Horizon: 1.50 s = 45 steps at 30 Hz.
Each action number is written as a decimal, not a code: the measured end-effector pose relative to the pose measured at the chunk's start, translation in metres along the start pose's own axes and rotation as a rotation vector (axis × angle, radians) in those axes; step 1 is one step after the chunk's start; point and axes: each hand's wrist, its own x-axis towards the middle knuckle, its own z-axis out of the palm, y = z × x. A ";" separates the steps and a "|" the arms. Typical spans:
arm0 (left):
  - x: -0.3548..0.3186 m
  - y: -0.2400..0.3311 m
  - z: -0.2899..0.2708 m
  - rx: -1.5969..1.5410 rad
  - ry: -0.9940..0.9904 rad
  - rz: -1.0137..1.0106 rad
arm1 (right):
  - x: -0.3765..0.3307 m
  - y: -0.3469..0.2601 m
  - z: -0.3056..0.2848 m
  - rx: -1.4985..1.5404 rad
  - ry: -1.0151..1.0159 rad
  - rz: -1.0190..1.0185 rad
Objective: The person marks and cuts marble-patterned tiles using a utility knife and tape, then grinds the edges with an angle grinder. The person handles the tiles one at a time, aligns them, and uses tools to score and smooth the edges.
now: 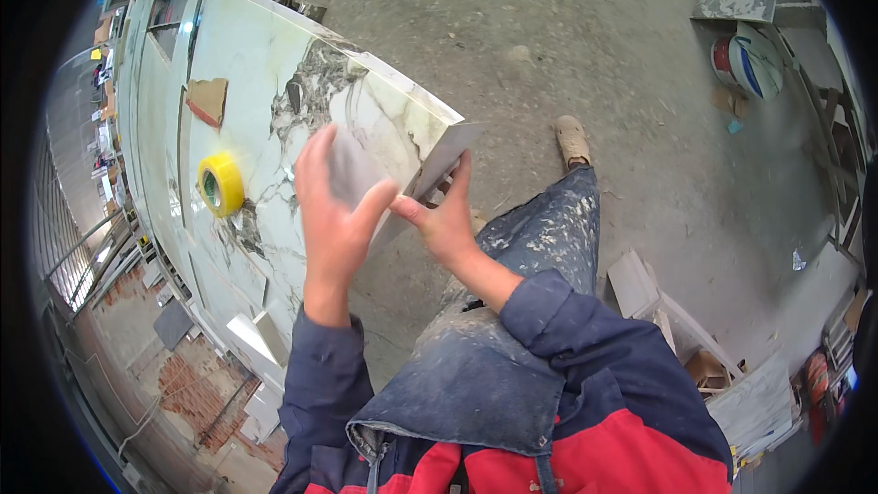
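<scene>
A white marble-patterned slab [265,64] with grey and brown veining lies in front of me to the left. My left hand [327,206] is at its near end, fingers and thumb curved around a pale flat piece [352,160] smeared by motion. Just to the right, my right hand [450,224] grips a grey flat piece [441,169] at the slab's corner, thumb on the near side and fingers on the far side. Whether both hands hold one and the same piece, I cannot tell. A yellow tape roll [220,185] rests on the slab, left of my left hand.
A torn brown cardboard scrap [207,101] lies on the slab beyond the tape. Dusty concrete floor [512,46] stretches ahead. A white bucket [748,64] stands far right, stone offcuts [640,288] lie near right, and broken tile and brick [197,398] cover the lower left.
</scene>
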 end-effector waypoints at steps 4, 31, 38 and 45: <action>-0.112 -0.029 -0.022 -0.293 0.123 -0.297 | -0.004 -0.010 0.004 0.050 -0.020 -0.009; -0.150 -0.070 0.054 -1.119 0.141 -0.748 | 0.007 -0.030 -0.006 -0.001 0.025 0.044; -0.151 -0.067 0.052 -1.184 0.156 -0.781 | 0.027 -0.045 -0.020 -0.073 0.104 0.009; -0.149 -0.063 0.051 -1.192 0.159 -0.824 | 0.043 -0.078 -0.023 -0.197 0.216 -0.001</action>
